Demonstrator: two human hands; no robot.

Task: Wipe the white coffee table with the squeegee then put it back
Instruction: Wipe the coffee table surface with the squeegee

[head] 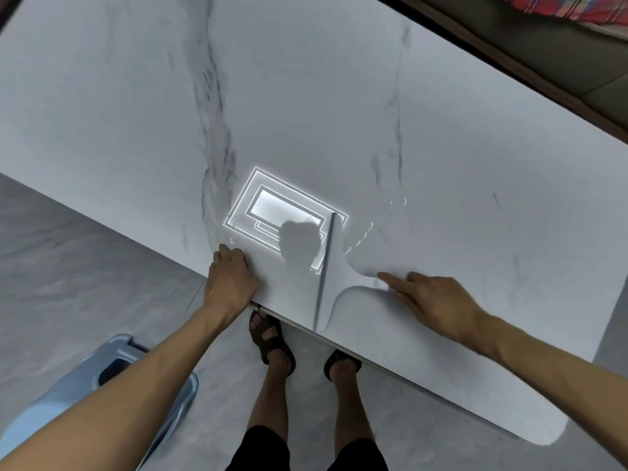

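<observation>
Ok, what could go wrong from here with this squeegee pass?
The squeegee blade's near end sits at the edge of the white coffee table, so water may run off onto the floor by the feet. The left hand rests left of the blade, possibly in its path. Droplets on the side of the right hand could be missed.

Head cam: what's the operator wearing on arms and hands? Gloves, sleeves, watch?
Nothing. The left hand and right hand are ungloved, with no sleeve in view and no watch, ring or marking visible. Lower down are black shorts and dark strap sandals.
</observation>
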